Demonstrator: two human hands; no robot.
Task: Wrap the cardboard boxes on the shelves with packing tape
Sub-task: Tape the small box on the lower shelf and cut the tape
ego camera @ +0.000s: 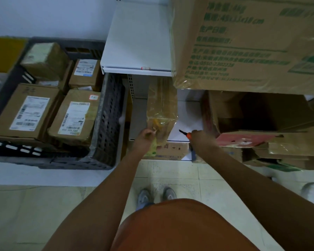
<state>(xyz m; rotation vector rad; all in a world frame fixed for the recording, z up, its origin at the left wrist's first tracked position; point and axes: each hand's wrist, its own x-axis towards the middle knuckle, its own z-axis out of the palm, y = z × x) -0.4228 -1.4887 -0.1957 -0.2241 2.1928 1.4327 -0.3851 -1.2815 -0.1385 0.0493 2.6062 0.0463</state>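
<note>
A narrow cardboard box point(161, 102) wrapped in shiny yellowish tape stands on the lower white shelf point(187, 115). My left hand point(144, 137) pinches a loose strip of yellowish tape point(152, 147) at the box's near end. My right hand point(200, 137) grips an orange-handled cutter point(185, 133), whose dark blade points left toward the box and stops a little short of it.
A large cardboard box point(243, 42) with green print sits on the upper shelf point(138, 38) at right. Opened and flattened cartons point(261, 127) crowd the lower right. A dark plastic crate point(109, 113) with several labelled parcels stands at left. Tiled floor and my shoes lie below.
</note>
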